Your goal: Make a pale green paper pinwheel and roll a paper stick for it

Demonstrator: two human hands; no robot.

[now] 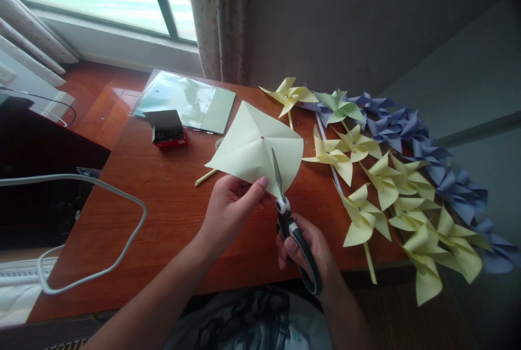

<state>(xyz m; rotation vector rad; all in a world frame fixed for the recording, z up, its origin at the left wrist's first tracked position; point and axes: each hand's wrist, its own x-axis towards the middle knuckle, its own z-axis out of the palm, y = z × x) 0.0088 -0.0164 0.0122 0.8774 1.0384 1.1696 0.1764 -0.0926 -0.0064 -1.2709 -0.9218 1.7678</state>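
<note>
left hand (230,206) is pinching the near edge of a pale green paper square (256,146), thumb on top, fingers curled closed underneath. the sheet is matte, thin, creased along both diagonals, and is being held tilted just above the table (171,203). right hand (311,252) is gripping the scissors (291,225), fingers wrapped closed through the black loop handles with white trim. the steel blades are pointing away from the person and lying along a diagonal crease from the near corner, tip short of the centre; cannot tell how far the blades are parted.

the table is glossy reddish-brown wood. to the right, folded paper pinwheels are lying in a row: yellow pinwheels (382,198) nearer, some on thin sticks, and blue-violet pinwheels (431,149) behind them along the wall, one green among them. far left on the table, a small open red box (166,128) with dark contents is sitting beside a shiny plastic folder (191,101). a thin yellowish stick (205,177) is lying under the paper's left corner.
</note>
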